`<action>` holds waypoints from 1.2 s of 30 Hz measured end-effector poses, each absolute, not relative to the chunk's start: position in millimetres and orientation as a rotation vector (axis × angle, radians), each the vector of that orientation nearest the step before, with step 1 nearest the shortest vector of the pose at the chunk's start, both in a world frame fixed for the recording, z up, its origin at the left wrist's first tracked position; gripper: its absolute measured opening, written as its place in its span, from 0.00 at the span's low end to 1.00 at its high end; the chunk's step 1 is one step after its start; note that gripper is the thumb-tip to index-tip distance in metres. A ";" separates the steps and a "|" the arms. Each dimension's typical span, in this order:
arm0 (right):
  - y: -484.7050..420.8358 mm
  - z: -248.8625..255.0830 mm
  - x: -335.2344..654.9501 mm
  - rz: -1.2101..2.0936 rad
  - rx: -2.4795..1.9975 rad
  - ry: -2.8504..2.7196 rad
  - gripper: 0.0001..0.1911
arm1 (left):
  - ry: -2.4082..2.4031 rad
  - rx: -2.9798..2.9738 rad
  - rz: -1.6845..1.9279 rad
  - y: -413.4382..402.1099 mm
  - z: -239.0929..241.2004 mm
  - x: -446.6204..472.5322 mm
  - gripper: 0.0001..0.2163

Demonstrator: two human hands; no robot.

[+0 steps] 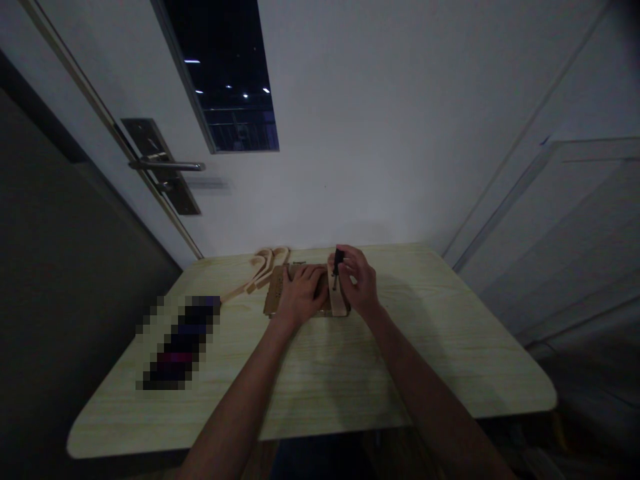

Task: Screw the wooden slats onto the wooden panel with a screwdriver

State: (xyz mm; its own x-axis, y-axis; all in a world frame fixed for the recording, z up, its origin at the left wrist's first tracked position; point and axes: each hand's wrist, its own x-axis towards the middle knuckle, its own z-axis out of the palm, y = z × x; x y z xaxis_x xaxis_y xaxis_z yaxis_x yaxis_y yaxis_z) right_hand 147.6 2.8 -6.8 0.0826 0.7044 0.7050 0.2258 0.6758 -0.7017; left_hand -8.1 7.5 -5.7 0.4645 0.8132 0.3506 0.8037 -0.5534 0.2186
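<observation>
A flat wooden board [274, 293] with small holes lies near the far middle of a pale wood table [320, 373]. My left hand [300, 293] lies flat on top of it, fingers stretched out, pressing it down. My right hand [357, 280] is closed round a small black-handled screwdriver [339, 261], held upright with its tip down on a light wooden strip [337, 301] at the board's right end. Much of the board is hidden under my hands.
Curved pale wooden pieces [263, 267] lie just beyond the board to the left. A dark blurred-out object [179, 343] rests on the table's left side. A white door with a metal handle [167, 167] and a dark glass panel stands behind the table.
</observation>
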 end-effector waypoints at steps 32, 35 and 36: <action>10.2 -10.5 148.3 0.173 -0.963 -1.448 0.17 | 1.483 2.664 0.660 7.9 -6.4 -8.1 0.16; 7.3 -8.6 148.5 0.199 -0.927 -1.458 0.16 | 1.476 2.669 0.666 8.1 -6.9 -8.4 0.16; 6.2 -7.8 148.6 0.205 -0.913 -1.464 0.15 | 1.472 2.673 0.668 8.1 -7.0 -8.5 0.16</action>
